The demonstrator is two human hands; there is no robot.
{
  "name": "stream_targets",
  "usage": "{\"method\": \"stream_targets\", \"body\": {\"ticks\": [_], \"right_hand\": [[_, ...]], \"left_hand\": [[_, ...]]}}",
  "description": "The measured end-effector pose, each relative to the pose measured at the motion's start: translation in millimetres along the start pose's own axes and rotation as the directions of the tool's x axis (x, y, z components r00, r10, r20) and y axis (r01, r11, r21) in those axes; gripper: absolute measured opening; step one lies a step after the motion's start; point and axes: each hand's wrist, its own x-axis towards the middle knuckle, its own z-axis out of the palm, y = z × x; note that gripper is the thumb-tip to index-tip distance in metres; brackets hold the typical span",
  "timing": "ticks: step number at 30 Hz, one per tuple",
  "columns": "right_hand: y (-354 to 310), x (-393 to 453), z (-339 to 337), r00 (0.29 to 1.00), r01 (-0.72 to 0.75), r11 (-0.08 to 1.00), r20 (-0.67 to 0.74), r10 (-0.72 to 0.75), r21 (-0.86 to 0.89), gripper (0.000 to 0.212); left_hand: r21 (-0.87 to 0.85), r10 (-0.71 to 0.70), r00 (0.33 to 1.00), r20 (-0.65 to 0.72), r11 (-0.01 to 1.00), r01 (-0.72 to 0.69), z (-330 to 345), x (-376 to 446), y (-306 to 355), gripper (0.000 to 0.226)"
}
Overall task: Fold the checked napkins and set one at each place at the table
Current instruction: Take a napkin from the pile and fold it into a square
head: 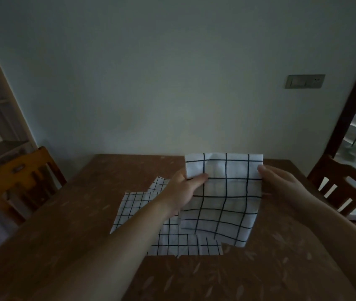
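Hanging above the table [68, 213], a checked napkin [222, 196] is held up by its two upper edges: one edge is pinched by the left hand [183, 190], the other by the right hand [281, 181]. More checked napkins [172, 240] are spread flat on the table beneath it.

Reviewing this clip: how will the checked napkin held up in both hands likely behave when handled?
Probably floppy: the held napkin sags and curves below where the left hand and right hand pinch its upper edge. Likely light, since fingertip pinches carry it. It would likely drape, not slide stiffly, onto the table.
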Motion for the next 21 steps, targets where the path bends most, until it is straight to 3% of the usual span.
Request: {"method": "stream_targets", "body": {"ticks": [2,4,6,10,15,21], "right_hand": [[-6,2,1,0.997,0.034,0.999,-0.076,-0.031,0.039,0.045],[-11,4,2,0.985,0.088,0.996,-0.143,-0.092,-0.034,0.021],[-14,1,2,0.976,0.143,0.984,-0.153,-0.158,-0.102,0.019],[-20,-9,3,0.946,0.234,0.958,-0.186,-0.264,-0.165,0.018],[-28,-22,1,0.966,0.224,0.971,-0.111,-0.233,-0.089,0.008],[-41,-19,10,0.965,0.187,0.980,-0.199,-0.169,0.072,0.009]], "left_hand": [[0.072,0.054,0.998,0.041,0.996,-0.057,0,-3,3,0.021],[0.130,0.085,0.993,0.077,0.987,-0.094,1,-7,7,0.021],[0.165,0.113,0.990,0.082,0.978,-0.125,4,-13,13,0.024],[0.133,0.173,0.984,-0.047,0.977,-0.166,12,-19,18,0.049],[0.068,0.106,0.987,-0.120,0.993,-0.098,15,-31,31,0.019],[0.146,0.012,0.996,0.090,0.989,-0.025,-1,-50,31,0.022]]}}
